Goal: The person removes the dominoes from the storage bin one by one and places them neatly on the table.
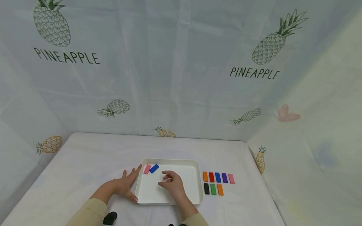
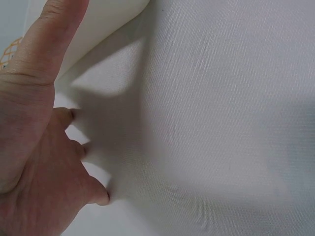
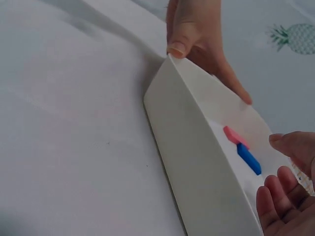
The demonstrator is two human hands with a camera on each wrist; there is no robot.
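A white rectangular tray [image 1: 190,181] lies on the cloth-covered table. Against its left side rests my left hand [image 1: 125,185], fingers spread, the thumb at the near corner and a fingertip by the far corner. Inside the tray, at the far left, a pink block [image 1: 147,169] and a blue block [image 1: 154,168] lie tilted, close together. My right hand [image 1: 173,186] hovers over the tray's middle with loosely bent fingers and a gap between thumb and forefinger, holding nothing. In the right wrist view, both blocks lie beyond the right hand's fingertips [image 3: 285,172].
Right of the tray, two rows of flat blocks lie on the table: orange, red [image 1: 211,177], blue, purple and pink behind; black [image 1: 206,188], green and orange in front. Pineapple-print cloth [image 1: 170,76] hangs behind the table. Black devices [image 1: 110,218] sit near both wrists.
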